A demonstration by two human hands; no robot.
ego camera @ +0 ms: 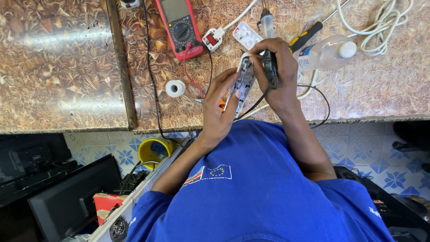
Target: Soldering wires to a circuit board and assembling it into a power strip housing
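Two bare hands meet over the near edge of the brown patterned counter (67, 58), both busy with one white socket strip (244, 83) held tilted above it. One hand, the left hand (219, 107), cups the strip from the left and below, its grip closed on the strip with the fingertips pressed along the casing. The right hand (277, 74) wraps over the far end of the strip, its grip clenched around one black probe (270, 67) whose tip points down against the strip; a black lead runs from it toward the near edge.

One red multimeter (180, 27) lies far on the counter, left of the hands, with red and black leads trailing from it. One small roll of white tape (175, 88) sits left of the left hand. One white plug (212, 38) on a white cord lies between the multimeter and the hands. One clear plastic bottle (329, 53) lies on its side right of the right hand, just beside one screwdriver (307, 36) with a black and yellow handle. One coil of white cable (385, 22) rests at the far right. One yellow tub (154, 151) stands on the tiled floor below.
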